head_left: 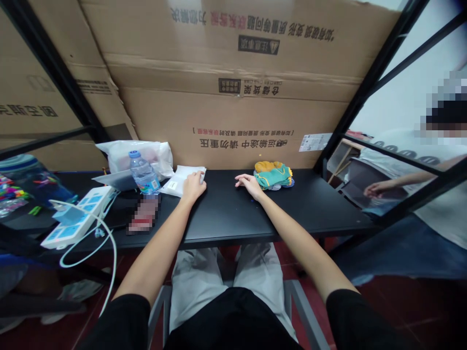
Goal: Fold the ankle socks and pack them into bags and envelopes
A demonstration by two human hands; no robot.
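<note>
My left hand (194, 186) rests on the right part of a flat white packet (176, 183). Its fingers point away from me and bend slightly, loose rather than closed round the packet. On the black table (226, 214), my right hand (249, 185) lies on its side, fingers stretched to the left and apart, holding nothing. Just right of that hand sits a small pile of folded cloth pieces that look like socks: a green one with yellow edges (273, 178) on top, a mustard one (268, 166) behind, and grey and blue underneath.
Left of the packet stand a water bottle (143, 172) and a white plastic bag (160, 154). A power strip (80, 216) with a white cable, a blurred reddish item (143, 215) and a large blue container (36, 182) lie further left. Cardboard (233, 112) walls the back. Another person (438, 194) sits at right.
</note>
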